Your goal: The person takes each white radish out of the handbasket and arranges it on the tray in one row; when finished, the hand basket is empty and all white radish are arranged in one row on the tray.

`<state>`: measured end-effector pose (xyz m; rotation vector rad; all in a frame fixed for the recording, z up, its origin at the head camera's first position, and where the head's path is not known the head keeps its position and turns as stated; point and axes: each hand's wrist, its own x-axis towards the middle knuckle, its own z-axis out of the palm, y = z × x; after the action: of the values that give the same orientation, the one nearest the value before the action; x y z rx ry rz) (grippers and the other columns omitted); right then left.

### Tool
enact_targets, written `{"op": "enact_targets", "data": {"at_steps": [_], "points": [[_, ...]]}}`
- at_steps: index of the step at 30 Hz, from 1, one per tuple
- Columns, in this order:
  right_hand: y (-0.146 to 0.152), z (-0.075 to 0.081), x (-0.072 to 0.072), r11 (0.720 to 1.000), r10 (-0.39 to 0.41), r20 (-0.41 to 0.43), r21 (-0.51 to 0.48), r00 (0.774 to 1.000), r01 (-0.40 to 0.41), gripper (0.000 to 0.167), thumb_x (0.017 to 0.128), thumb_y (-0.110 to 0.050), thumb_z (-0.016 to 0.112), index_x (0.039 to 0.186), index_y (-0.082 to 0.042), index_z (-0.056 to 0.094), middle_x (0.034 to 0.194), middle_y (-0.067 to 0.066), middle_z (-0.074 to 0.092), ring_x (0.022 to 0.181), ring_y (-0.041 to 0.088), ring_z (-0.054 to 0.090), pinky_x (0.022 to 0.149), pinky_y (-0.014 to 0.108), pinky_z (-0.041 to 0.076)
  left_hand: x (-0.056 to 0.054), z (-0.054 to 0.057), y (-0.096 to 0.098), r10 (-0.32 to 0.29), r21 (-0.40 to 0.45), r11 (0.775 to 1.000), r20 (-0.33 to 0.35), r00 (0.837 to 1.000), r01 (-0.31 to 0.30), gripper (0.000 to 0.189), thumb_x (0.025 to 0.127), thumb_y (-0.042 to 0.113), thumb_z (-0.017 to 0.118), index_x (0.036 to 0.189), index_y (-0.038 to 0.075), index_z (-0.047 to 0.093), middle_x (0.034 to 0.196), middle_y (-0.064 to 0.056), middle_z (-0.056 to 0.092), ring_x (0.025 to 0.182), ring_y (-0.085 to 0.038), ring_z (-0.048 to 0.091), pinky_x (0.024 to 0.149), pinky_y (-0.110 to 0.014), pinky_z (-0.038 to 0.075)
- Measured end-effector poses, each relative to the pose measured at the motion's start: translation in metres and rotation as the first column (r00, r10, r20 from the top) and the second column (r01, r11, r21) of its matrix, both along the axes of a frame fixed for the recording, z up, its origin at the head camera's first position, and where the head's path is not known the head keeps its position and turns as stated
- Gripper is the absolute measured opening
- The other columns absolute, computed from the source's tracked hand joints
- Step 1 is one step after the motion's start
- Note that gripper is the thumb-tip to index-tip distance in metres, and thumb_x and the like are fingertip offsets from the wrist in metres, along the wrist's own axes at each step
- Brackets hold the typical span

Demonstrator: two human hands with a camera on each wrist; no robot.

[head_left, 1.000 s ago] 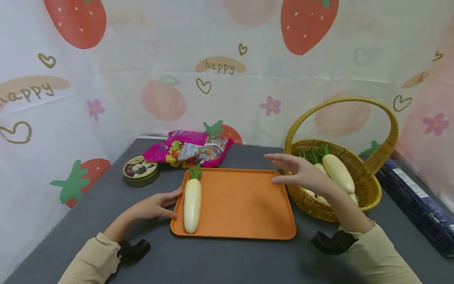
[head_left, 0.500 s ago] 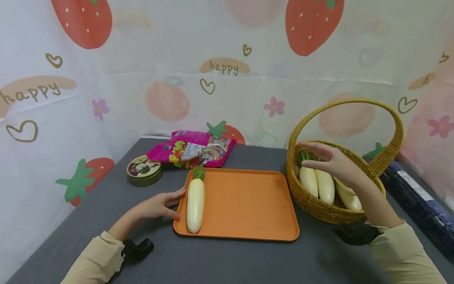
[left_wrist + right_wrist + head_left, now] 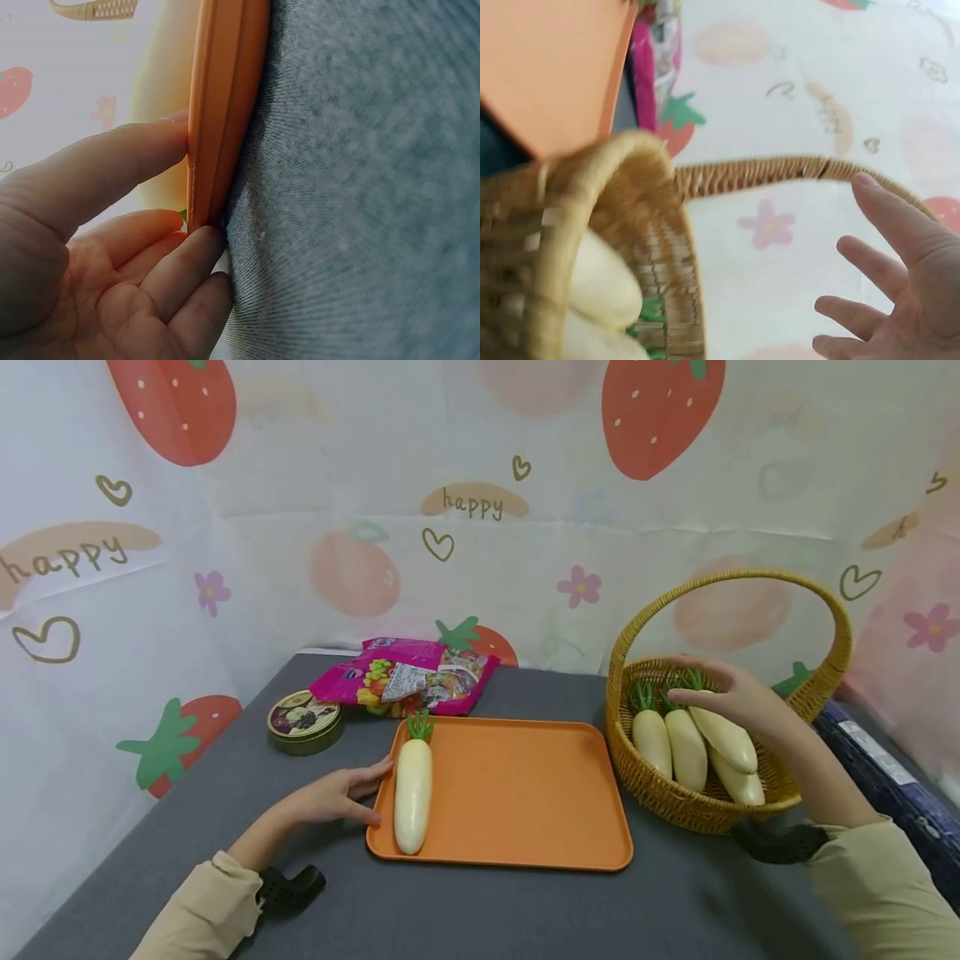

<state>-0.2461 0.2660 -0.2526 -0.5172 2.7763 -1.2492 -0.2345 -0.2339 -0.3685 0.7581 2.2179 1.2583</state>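
My left hand (image 3: pixel 330 797) holds the left edge of an orange tray (image 3: pixel 525 793), thumb on the rim. In the left wrist view its other fingertips (image 3: pixel 214 240) meet the rim's outer side, down by the cloth. A white radish (image 3: pixel 412 793) with green leaves lies along the tray's left side. Over the wicker basket (image 3: pixel 660 806), my right hand (image 3: pixel 738 697) is held with fingers spread, holding nothing. Beneath it lie several white radishes (image 3: pixel 686 747), their leaves toward the back. In the right wrist view the right hand (image 3: pixel 907 277) shows apart from the radishes.
Behind the tray lies a pink snack bag (image 3: pixel 408 677), with a round green tin (image 3: pixel 303 722) left of it. A dark blue packaged bundle (image 3: pixel 885 785) lies right of the basket. The basket's tall handle (image 3: pixel 731 575) arches up behind my right hand.
My right hand has moved right, from the tray's back right corner to over the basket, uncovering more of the radishes. The left hand stays at the tray's edge.
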Motion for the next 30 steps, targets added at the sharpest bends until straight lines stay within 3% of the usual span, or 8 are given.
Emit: {"op": "enact_targets", "data": {"at_steps": [4,10,15,22,30], "points": [[0.011,-0.001,-0.002,0.996,-0.027,0.006,0.079,1.0,0.027,0.065,0.086,-0.035,0.059,0.141,-0.012,0.031,0.146,0.018,0.012,0.129,0.042,0.008,0.092,0.064,0.017,0.0,-0.001,0.0,-0.003,-0.002,1.0,-0.013,1.0,0.003,0.079,0.083,0.012,0.065,0.137,-0.012,0.013,0.14,-0.032,0.004,0.124,-0.039,0.026,0.098,-0.047,0.025],[0.022,-0.004,-0.005,0.993,-0.039,0.028,0.117,0.999,0.036,0.068,0.086,-0.037,0.058,0.141,-0.008,0.029,0.145,0.022,0.011,0.127,0.046,0.008,0.09,0.065,0.017,0.0,-0.003,0.0,0.018,-0.009,1.0,-0.012,1.0,-0.018,0.079,0.083,0.013,0.065,0.138,-0.011,0.013,0.141,-0.031,0.005,0.124,-0.038,0.026,0.098,-0.046,0.025],[0.027,-0.01,-0.01,0.988,-0.008,0.036,0.152,0.999,0.003,0.064,0.089,-0.034,0.056,0.139,-0.003,0.031,0.141,0.028,0.018,0.124,0.049,0.015,0.088,0.063,0.023,0.0,-0.002,-0.001,0.013,0.006,1.0,-0.005,1.0,-0.013,0.079,0.083,0.012,0.065,0.137,-0.011,0.013,0.141,-0.031,0.004,0.124,-0.039,0.025,0.098,-0.046,0.025],[0.033,-0.018,-0.012,0.968,0.002,0.112,0.249,0.994,-0.029,0.063,0.089,-0.037,0.053,0.136,0.001,0.035,0.139,0.034,0.011,0.119,0.055,0.015,0.084,0.065,0.026,0.001,-0.004,0.001,0.021,0.005,1.0,-0.001,1.0,-0.021,0.079,0.082,0.013,0.066,0.138,-0.01,0.014,0.142,-0.03,0.005,0.124,-0.038,0.026,0.098,-0.045,0.024],[0.036,-0.029,-0.019,0.97,-0.005,0.117,0.243,0.993,-0.024,0.062,0.09,-0.036,0.052,0.136,0.002,0.034,0.139,0.035,0.008,0.119,0.056,0.013,0.086,0.065,0.024,0.0,-0.003,-0.001,0.008,0.003,1.0,-0.017,1.0,-0.008,0.079,0.083,0.014,0.065,0.137,-0.011,0.013,0.141,-0.031,0.005,0.124,-0.039,0.026,0.097,-0.046,0.025]]}}
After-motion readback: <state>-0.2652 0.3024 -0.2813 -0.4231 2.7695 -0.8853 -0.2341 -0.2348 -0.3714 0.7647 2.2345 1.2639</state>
